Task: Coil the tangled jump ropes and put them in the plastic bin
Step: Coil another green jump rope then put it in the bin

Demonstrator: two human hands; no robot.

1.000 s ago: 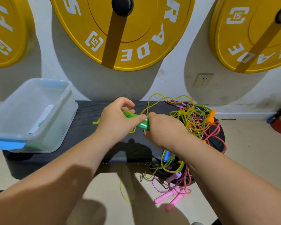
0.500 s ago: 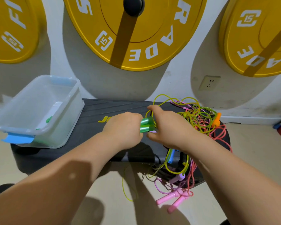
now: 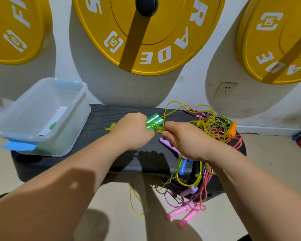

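Note:
My left hand (image 3: 133,132) grips two green jump-rope handles (image 3: 154,121) held side by side over the black bench (image 3: 97,153). Just to their right, my right hand (image 3: 182,141) pinches the yellow-green cord (image 3: 174,106) where it leaves the handles. The tangle of yellow-green, pink and purple ropes (image 3: 214,127) lies on the bench's right end, with an orange handle (image 3: 232,129) at its edge. Loops, a blue handle (image 3: 182,166) and pink handles (image 3: 184,215) hang over the bench's front toward the floor. The clear plastic bin (image 3: 42,115) stands on the bench's left end.
Three yellow weight plates (image 3: 146,32) hang on the wall behind the bench. A wall socket (image 3: 225,89) sits right of centre. A blue latch (image 3: 18,145) sticks out from the bin's near corner. Something green and white lies in the bin. Beige floor surrounds the bench.
The two green handles have been brought together and are now clasped in my left hand. My right hand has shifted onto the cord beside them. The view has drifted left.

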